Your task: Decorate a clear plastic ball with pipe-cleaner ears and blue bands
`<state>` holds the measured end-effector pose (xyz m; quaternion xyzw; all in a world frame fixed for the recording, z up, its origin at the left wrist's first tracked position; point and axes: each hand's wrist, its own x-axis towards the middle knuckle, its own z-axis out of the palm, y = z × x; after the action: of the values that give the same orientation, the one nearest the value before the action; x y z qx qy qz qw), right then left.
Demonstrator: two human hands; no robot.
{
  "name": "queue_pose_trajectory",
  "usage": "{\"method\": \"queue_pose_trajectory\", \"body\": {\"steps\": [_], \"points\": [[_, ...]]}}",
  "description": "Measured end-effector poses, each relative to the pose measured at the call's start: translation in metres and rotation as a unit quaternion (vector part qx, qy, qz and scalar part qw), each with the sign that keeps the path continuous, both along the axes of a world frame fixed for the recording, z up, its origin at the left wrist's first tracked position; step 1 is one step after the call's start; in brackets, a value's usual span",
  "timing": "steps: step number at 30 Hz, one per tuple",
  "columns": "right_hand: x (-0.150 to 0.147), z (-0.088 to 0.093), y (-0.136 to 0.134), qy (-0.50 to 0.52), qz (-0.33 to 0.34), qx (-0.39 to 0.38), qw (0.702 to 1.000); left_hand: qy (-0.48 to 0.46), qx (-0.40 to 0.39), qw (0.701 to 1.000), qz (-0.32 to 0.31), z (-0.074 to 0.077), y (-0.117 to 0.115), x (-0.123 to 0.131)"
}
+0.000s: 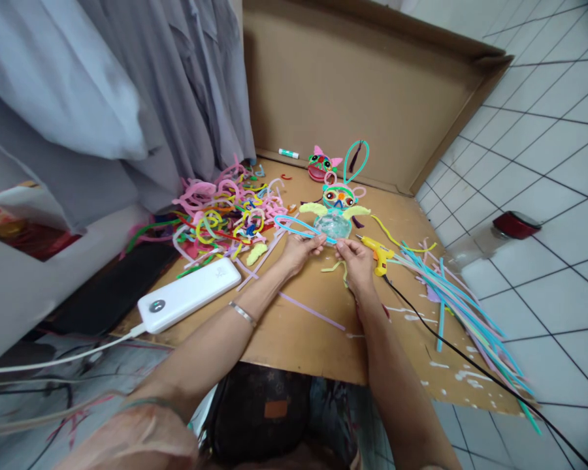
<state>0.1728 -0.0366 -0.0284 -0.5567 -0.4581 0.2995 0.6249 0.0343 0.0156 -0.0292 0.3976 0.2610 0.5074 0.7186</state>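
My left hand [301, 250] and my right hand [357, 260] both pinch a light blue pipe cleaner [298, 226] bent into a loop, low over a sheet of cardboard [294, 333]. Just beyond my fingers stands a pipe-cleaner owl figure [336, 207] with round eyes, yellow-green wings and a clear ball body. A tall teal loop [357, 161] rises behind it. A yellow glue gun [378, 251] lies right beside my right hand.
A tangled heap of coloured pipe cleaners [220, 212] lies to the left, a bundle of straight blue ones [463, 313] to the right. A white power bank [189, 295] with a cable sits near left. A pink figure [322, 164], a glue stick [289, 153] and a cardboard wall stand behind.
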Motion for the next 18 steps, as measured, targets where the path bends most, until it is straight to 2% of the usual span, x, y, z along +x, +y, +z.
{"method": "queue_pose_trajectory", "body": {"steps": [8, 14, 18], "points": [[0.0007, -0.0017, -0.0001, -0.024, -0.006, 0.0, 1.0, 0.005, -0.003, 1.0, -0.013, 0.0003, -0.0004, 0.0], [0.0003, 0.0007, -0.0015, -0.016, 0.028, 0.008, 0.999, 0.0, 0.006, 1.0, -0.011, 0.0, 0.0005, -0.0008], [0.0003, 0.0028, -0.003, -0.039, 0.011, 0.021, 0.999, -0.003, 0.008, 1.0, -0.002, -0.0007, 0.0011, -0.0007]]}}
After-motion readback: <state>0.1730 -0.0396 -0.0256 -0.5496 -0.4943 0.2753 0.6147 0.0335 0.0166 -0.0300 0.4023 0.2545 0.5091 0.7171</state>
